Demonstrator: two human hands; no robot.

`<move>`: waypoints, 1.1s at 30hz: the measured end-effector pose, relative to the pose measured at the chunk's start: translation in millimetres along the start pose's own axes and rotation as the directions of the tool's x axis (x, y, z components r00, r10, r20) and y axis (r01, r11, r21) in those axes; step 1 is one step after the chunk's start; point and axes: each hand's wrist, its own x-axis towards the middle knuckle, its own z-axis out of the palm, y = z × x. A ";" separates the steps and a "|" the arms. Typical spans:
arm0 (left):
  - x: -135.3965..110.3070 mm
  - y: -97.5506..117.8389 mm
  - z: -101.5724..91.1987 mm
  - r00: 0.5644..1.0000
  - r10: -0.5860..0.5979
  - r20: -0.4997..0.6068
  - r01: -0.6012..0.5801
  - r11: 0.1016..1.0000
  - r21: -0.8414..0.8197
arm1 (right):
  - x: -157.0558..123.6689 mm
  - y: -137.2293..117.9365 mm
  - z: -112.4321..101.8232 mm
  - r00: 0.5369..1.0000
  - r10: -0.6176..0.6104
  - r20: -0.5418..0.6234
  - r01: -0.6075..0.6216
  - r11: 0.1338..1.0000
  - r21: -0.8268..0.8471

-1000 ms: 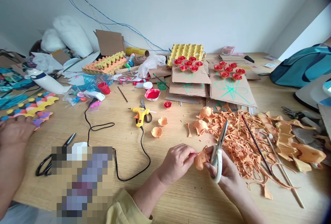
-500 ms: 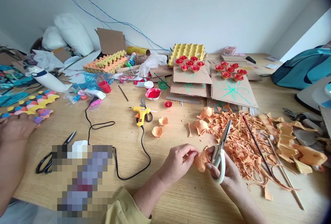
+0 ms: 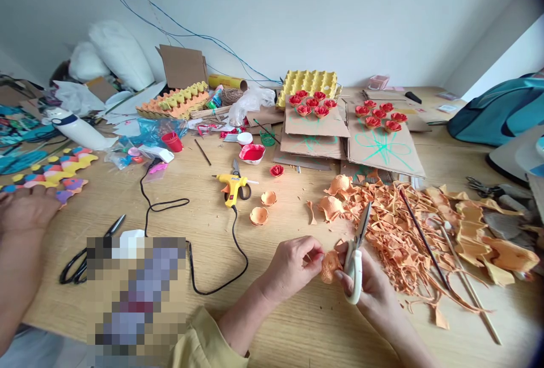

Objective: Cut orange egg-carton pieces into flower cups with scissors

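Note:
My left hand (image 3: pixel 291 269) is closed in a pinch at the left edge of an orange egg-carton cup (image 3: pixel 330 266). White-handled scissors (image 3: pixel 354 272) are in my right hand (image 3: pixel 374 286), their blades pointing up and away from me. The right fingertips also touch the cup's right side. Its far edge is partly hidden by the fingers. Beyond my hands, a heap of orange carton scraps (image 3: pixel 395 238) covers the right of the table, with cut orange cups (image 3: pixel 331 208) at its left end. Two petal-edged orange cups (image 3: pixel 259 216) sit left of the heap.
A yellow glue gun (image 3: pixel 233 188) lies mid-table, its black cord (image 3: pixel 219 291) looping toward me. Behind it stand a dish of red paint (image 3: pixel 252 153) and a red flower (image 3: pixel 276 170). Red flowers stand on cardboard (image 3: pixel 385 147). Another person's hand (image 3: pixel 29 209) rests on a painted carton at left.
The scissors have tipped a little, their blade tips shifting left and down. The cup has turned slightly between my hands. The other person's hand stays in place.

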 end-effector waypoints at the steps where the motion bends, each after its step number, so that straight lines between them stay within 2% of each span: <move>1: -0.1 0.5 0.8 1.000 -0.027 -0.002 0.027 1.000 -0.014 | -0.3 0.0 0.0 1.000 0.008 -0.007 -0.008 1.000 0.005; 5: 0.2 2.5 4.2 0.991 -0.134 -0.014 0.132 0.988 -0.086 | -0.8 -1.8 -1.7 0.999 0.037 -0.028 -0.035 0.997 0.067; 9: 1.7 1.0 6.0 0.975 -0.218 -0.037 0.209 0.963 -0.173 | -0.8 -4.2 -2.4 0.998 0.065 0.020 -0.067 0.989 0.133; 13: 2.6 -4.7 7.9 0.953 -0.302 0.025 0.290 0.885 -0.364 | -0.6 -7.1 1.2 0.996 0.093 0.000 -0.092 0.979 0.182; 15: 3.1 -5.8 7.9 0.952 -0.305 0.035 0.291 0.859 -0.422 | 0.2 -8.9 2.5 0.993 0.109 -0.040 -0.098 0.971 0.219; 19: 4.6 -2.5 4.0 0.966 -0.252 0.051 0.248 0.861 -0.444 | 3.5 -12.2 2.1 0.985 0.134 -0.113 -0.099 0.958 0.271; 24: 4.8 -0.1 3.0 0.946 -0.231 0.229 0.316 0.822 -0.474 | 7.7 -15.4 2.2 0.973 0.156 -0.171 -0.108 0.960 0.260; 27: 5.1 -2.0 5.8 0.919 -0.246 0.309 0.385 0.727 -0.569 | 8.4 -14.2 2.6 0.972 0.159 -0.171 -0.105 0.952 0.287; 30: 6.2 -3.1 5.3 0.916 -0.252 0.314 0.402 0.599 -0.693 | 8.0 -10.2 1.3 0.970 0.158 -0.184 -0.091 0.939 0.330; 33: 6.5 -3.4 2.3 0.907 -0.277 0.317 0.419 0.515 -0.748 | 7.7 -7.7 -0.6 0.969 0.153 -0.192 -0.080 0.937 0.340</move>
